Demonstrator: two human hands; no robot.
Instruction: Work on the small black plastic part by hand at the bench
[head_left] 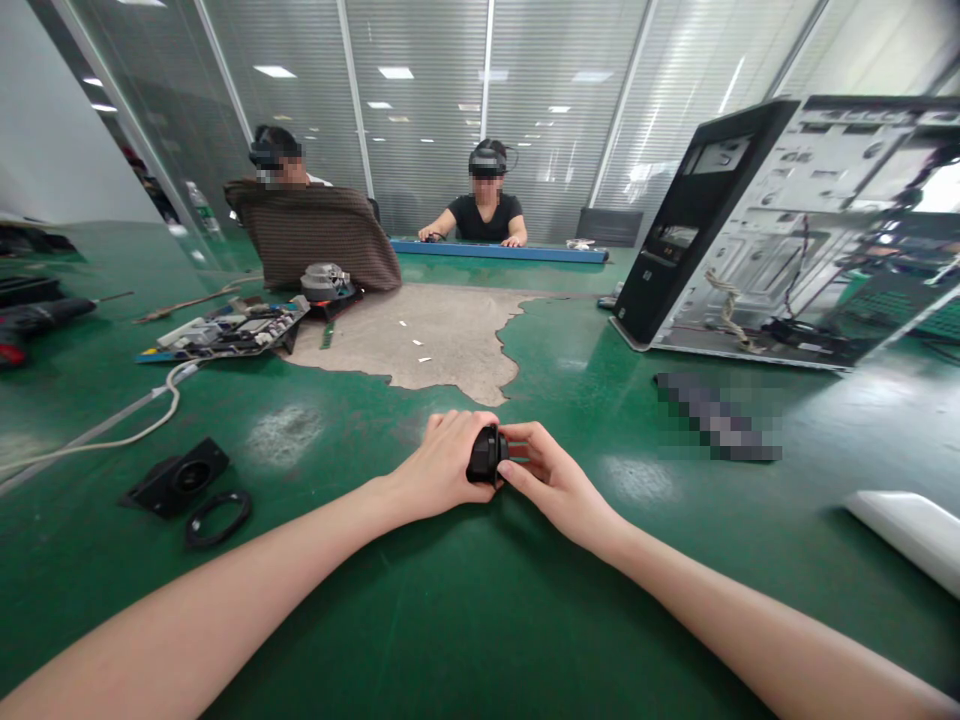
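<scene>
Over the middle of the green table, a small black blocky part is held between my two hands; its exact kind is hard to make out. My left hand wraps around it from the left, fingers closed over its far side. From the right, my right hand pinches its end between thumb and fingertips. To the left of my left forearm lie a black square piece with a round lens-like opening and a black ring, both apart from my hands.
An opened computer case stands at the right, with a blurred dark object before it. A white object lies at the right edge. Circuit boards, a cable and a power drill occupy the left. Two people sit opposite.
</scene>
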